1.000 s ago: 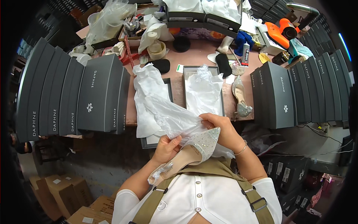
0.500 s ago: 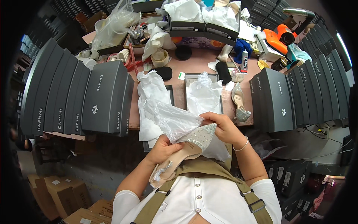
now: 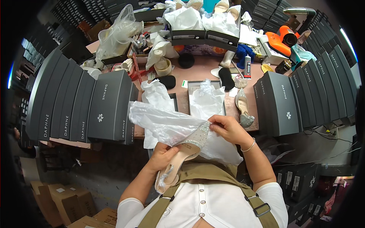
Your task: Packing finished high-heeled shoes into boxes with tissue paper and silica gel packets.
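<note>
A sparkly silver pointed-toe shoe (image 3: 199,137) with a clear strap is held slantwise in front of my body, its toe up and to the right. My left hand (image 3: 162,156) is closed round the middle of the shoe, thumb on the beige insole. The fingers of my right hand (image 3: 229,131) pinch at the toe tip, where the tissue also lies. White tissue paper (image 3: 163,118) stretches behind and under the shoe, out past both its sides. A matching shoe (image 3: 242,102) lies on the table beside an open shoebox filled with white tissue (image 3: 207,99).
Rows of dark grey shoeboxes (image 3: 106,110) stand at left, with more shoeboxes (image 3: 279,102) at right. At the back are tissue-filled boxes (image 3: 186,34), a tape roll (image 3: 163,67), a glue tube (image 3: 247,67) and an orange heat tool (image 3: 279,42). Brown cartons (image 3: 68,199) sit on the floor.
The shoe has turned steeper, its toe moving left. The tissue has been spread out behind it, its left end now raised and farther left. My right hand stays at the toe.
</note>
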The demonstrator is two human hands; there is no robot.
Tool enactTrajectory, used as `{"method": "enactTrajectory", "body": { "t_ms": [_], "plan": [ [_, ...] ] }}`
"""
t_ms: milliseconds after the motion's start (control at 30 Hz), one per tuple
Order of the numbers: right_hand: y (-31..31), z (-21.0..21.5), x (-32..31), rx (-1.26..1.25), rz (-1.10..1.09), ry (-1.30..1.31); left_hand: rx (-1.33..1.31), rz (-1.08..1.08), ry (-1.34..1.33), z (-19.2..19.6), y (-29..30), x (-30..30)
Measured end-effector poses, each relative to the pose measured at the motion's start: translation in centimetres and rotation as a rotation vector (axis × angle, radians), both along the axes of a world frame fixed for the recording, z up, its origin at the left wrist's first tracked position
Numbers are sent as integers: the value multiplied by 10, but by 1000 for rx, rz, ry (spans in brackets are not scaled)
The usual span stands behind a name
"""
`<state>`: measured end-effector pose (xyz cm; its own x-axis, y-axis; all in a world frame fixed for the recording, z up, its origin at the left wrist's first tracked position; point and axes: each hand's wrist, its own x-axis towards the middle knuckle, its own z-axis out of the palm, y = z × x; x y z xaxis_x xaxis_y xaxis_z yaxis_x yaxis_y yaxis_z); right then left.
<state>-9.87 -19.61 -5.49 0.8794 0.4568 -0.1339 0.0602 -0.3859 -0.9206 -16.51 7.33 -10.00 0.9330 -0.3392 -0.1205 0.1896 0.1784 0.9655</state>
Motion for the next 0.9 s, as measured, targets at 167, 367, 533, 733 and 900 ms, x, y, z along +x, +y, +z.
{"method": "enactTrajectory", "body": {
  "t_ms": [167,367,533,733,900],
  "plan": [
    [-17,17,22,192,201,-58,316,-99,-202,8,7,18],
    [42,32,35,0,367,-350,513,-110,-661,-9,4,31],
    [51,10,-4,-184,387,-981,-161,65,153,-19,-8,27],
    [47,-19,-22,-474,363,-1053,-319,275,208,-43,-28,5],
    [44,-27,-30,-524,284,-954,-543,200,344,-36,-30,-2]
  ]
}}
